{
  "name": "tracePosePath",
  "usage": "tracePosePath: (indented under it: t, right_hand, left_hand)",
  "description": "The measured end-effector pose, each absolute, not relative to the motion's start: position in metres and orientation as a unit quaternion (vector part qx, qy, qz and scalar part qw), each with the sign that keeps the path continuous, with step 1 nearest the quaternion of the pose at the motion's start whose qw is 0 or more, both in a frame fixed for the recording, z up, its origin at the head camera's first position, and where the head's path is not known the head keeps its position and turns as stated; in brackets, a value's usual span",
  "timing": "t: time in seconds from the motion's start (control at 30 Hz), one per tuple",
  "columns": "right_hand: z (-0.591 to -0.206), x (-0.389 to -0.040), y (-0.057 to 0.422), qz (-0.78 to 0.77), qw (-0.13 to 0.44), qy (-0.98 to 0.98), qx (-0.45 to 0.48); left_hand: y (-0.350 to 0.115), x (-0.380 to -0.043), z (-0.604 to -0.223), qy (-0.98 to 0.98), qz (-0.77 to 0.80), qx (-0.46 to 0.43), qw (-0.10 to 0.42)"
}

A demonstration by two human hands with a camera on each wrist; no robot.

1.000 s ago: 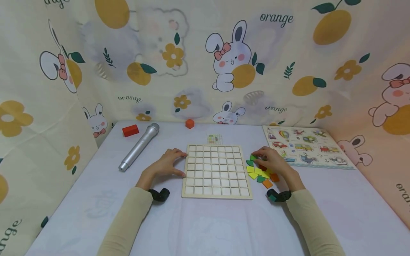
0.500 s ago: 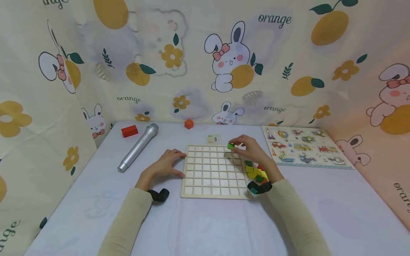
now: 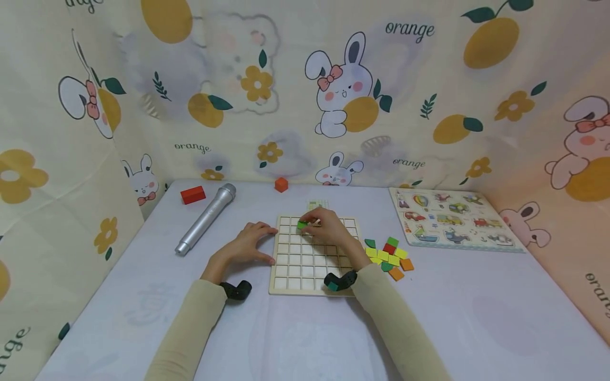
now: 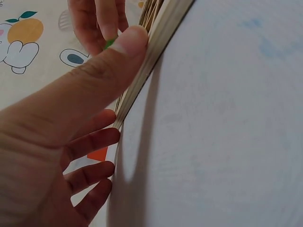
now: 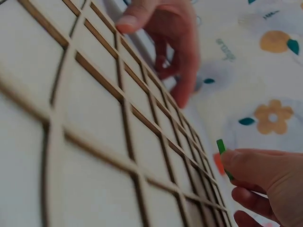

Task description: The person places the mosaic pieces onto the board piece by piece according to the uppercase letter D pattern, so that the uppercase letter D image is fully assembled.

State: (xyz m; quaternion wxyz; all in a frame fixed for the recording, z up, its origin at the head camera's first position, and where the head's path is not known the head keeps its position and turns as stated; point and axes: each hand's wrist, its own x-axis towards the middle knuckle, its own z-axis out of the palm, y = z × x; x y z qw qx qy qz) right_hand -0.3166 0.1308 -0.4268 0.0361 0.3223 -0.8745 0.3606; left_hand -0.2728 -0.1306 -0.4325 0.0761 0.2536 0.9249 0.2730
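A wooden grid board [image 3: 322,292] lies on the table, its square cells bare where they show. My left hand [image 3: 245,245] rests against the board's left edge, thumb and fingertips touching the frame; in the left wrist view the thumb [image 4: 109,61] lies on the rim. My right hand [image 3: 329,228] is over the upper part of the grid and pinches a green tile [image 3: 302,225] between thumb and fingers. In the right wrist view the green tile [image 5: 224,158] is seen edge-on, thin, held off the board. Right of the board lies a pile of yellow, green, orange and red tiles [image 3: 388,257].
A silver microphone [image 3: 206,219] and a red block [image 3: 193,194] lie at the back left. An orange-red block [image 3: 281,184] stands near the back wall. A small patterned card [image 3: 317,204] sits behind the board. A picture puzzle board [image 3: 452,219] occupies the back right.
My right hand has gone from the tile pile leftward over the grid, carrying a green tile picked from there. My left hand stays at the board's left edge.
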Motion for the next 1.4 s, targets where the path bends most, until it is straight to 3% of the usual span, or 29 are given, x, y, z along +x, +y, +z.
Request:
tracePosePath:
  t: [0.9,1.17,1.4]
  right_hand:
    - [-0.441,-0.314,0.107,0.345,0.066,-0.89,0.289]
    - [-0.439,-0.313,0.118,0.359,0.046,-0.877,0.317]
    - [-0.419,-0.308,0.15,0.358,0.07,-0.869,0.334]
  left_hand:
    - [-0.132,-0.275,-0.433,0.921,0.28,0.261,0.076]
    - [-0.132,-0.273,-0.436,0.923,0.278,0.252,0.084]
    - [-0.132,-0.275,-0.437,0.924,0.283,0.243,0.087]
